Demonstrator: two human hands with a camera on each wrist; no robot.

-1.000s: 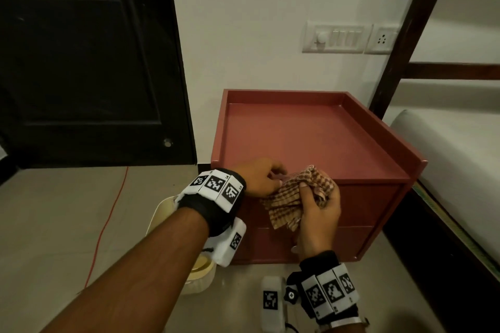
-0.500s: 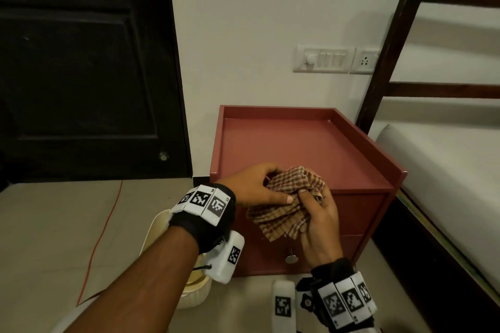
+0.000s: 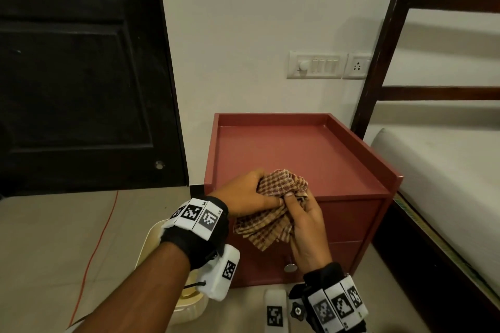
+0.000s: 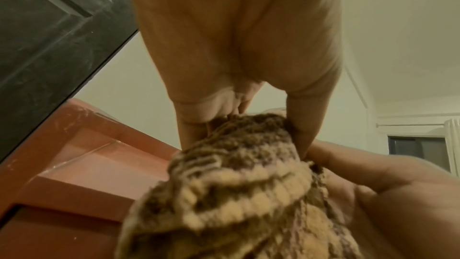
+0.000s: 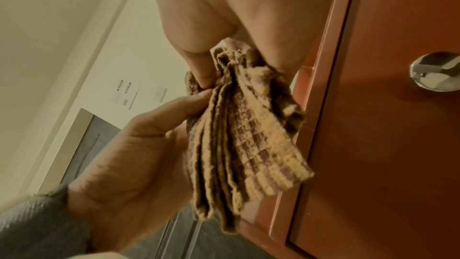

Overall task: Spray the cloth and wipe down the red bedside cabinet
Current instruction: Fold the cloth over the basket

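Since a second ago both hands have lifted the cloth (image 3: 281,197) from the drawer front to the red bedside cabinet's (image 3: 311,154) front edge, above its top. One cloth, one cabinet, two hands. The left hand (image 3: 243,193) curls its fingers over the bunched top; the right hand (image 3: 305,227) pinches the folds from below. Only the right wrist view shows the layered folds hanging and one round metal knob (image 5: 435,71) close up.
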